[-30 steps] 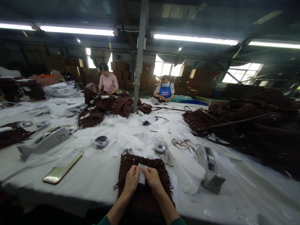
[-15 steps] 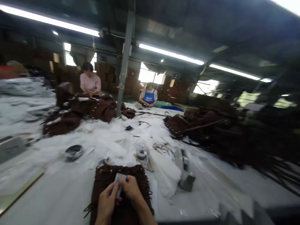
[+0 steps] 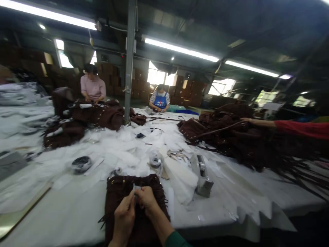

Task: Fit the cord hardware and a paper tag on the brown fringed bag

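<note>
A dark brown fringed bag (image 3: 146,228) with brass-coloured eyelets along its top lies on the white-covered table before me. Over its upper part, my left hand (image 3: 125,212) and my right hand (image 3: 147,200) meet, fingers pinched on a small pale grey piece (image 3: 136,188). The piece shows edge-on between the fingertips, and what it is I cannot make out. A white strip (image 3: 171,204) lies along the bag's right side.
A metal tape dispenser (image 3: 203,176) stands right of the bag. Tape rolls (image 3: 81,164) lie behind it. Brown bags (image 3: 221,130) pile up at right, where a red-sleeved arm (image 3: 295,127) reaches in. A post (image 3: 129,65) and two people are beyond.
The pale piece has turned and now looks narrower between my hands. A red-sleeved arm has appeared over the right pile. The view has shifted slightly, and my green right sleeve shows.
</note>
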Demonstrator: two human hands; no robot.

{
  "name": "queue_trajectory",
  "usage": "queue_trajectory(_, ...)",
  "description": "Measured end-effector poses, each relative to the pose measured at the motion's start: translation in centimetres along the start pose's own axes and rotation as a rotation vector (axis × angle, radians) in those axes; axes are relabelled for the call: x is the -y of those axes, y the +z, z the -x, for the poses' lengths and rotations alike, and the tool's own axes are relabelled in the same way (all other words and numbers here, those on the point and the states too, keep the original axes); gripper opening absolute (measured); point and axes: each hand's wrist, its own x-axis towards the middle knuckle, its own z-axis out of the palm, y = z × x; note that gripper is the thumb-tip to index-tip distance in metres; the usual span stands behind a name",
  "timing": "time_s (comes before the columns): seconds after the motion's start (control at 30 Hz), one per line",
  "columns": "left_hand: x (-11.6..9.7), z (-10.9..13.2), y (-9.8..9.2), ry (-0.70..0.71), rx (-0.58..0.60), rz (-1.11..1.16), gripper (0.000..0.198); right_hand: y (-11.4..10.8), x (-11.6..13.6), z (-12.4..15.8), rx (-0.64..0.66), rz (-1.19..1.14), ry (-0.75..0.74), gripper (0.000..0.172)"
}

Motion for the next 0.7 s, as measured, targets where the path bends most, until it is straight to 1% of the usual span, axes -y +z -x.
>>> queue_trajectory(0.07, -0.2, 0.0, -0.2, 0.125, 0.084, -0.07, 0.037, 3.7, -1.0, 0.9, 0.064, -0.069, 0.054, 0.026)
queue_trajectory(0.1, -0.1, 0.0, -0.4, 0.164, 0.115, -0.107, 0.039, 5.0, -1.2, 1.3, 0.084, -0.101, 0.076, 0.024)
queue_trajectory(0.17, 0.1, 0.2, -0.7, 0.21, 0.163, -0.164, 0.042, 6.3, -1.3, 1.7, 0.11, -0.162, 0.102, 0.028)
queue_trajectory(0.23, 0.3, 0.3, -1.0, 0.234, 0.213, -0.183, 0.045, 6.3, -1.1, 2.0, 0.109, -0.219, 0.114, 0.035)
queue_trajectory(0.33, 0.5, 0.3, -1.0, 0.253, 0.261, -0.174, 0.048, 5.5, -0.5, 2.2, 0.072, -0.27, 0.129, 0.042)
queue_trajectory(0.4, 0.4, 0.0, -0.9, 0.247, 0.282, -0.167, 0.051, 5.2, 0.2, 2.4, 0.045, -0.271, 0.13, 0.044)
queue_trajectory(0.47, -0.2, -0.5, -1.2, 0.239, 0.312, -0.175, 0.053, 5.4, 1.1, 2.9, 0.038, -0.257, 0.114, 0.042)
queue_trajectory(0.57, -1.8, -1.0, -2.2, 0.23, 0.367, -0.21, 0.055, 5.9, 2.1, 3.8, 0.106, -0.235, 0.058, 0.045)
queue_trajectory(0.63, -2.6, -1.4, -2.7, 0.185, 0.427, -0.22, 0.057, 5.9, 1.8, 3.4, 0.176, -0.193, 0.013, 0.046)
queue_trajectory(0.7, -2.5, -2.1, -2.6, 0.059, 0.471, -0.181, 0.05, 5.9, 0.8, 1.5, -0.007, -0.048, -0.14, 0.047)
